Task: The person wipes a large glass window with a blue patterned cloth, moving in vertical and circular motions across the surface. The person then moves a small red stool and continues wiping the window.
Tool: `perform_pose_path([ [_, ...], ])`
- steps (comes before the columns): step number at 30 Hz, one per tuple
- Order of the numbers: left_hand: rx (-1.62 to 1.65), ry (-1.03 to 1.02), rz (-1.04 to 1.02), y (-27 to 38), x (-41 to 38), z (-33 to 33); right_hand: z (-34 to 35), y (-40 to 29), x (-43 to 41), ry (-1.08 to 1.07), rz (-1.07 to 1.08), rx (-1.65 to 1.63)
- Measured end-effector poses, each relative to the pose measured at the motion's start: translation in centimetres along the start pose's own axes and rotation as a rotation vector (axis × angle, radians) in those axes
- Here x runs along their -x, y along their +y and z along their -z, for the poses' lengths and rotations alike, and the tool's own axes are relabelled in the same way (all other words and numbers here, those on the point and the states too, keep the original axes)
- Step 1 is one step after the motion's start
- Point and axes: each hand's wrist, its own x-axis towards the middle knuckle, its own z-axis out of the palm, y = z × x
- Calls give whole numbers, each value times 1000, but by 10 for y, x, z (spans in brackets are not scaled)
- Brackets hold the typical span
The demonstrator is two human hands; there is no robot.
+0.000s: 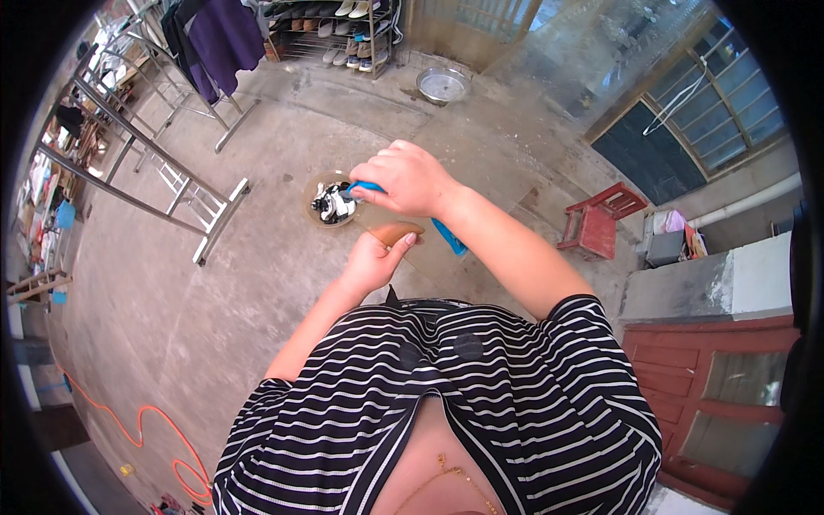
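Observation:
My left hand grips the edge of a smooth tan, curved object, its thumb on top; what kind of object it is, I cannot tell. Just above it, my right hand is closed on a blue object that pokes out past the thumb. Another blue piece shows below the right wrist; the arm hides whether the two are joined. Left of both hands, a translucent yellowish basin stands on the floor, with black-and-white items in it, possibly shoes.
A metal basin lies on the concrete floor near a shoe rack. Metal clothes racks stand at left, one hung with purple clothing. At right is a red wooden chair. An orange hose curls at lower left.

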Motion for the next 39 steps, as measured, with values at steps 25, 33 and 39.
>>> perform_pose_path([
  [25,129,70,266,31,-15,-10,8,18,76,180,-662,162],
  [33,188,92,417,1,6,-12,-18,16,86,127,-630,114],
  [39,272,192,526,-29,11,-18,-28,-4,96,129,-624,77],
])
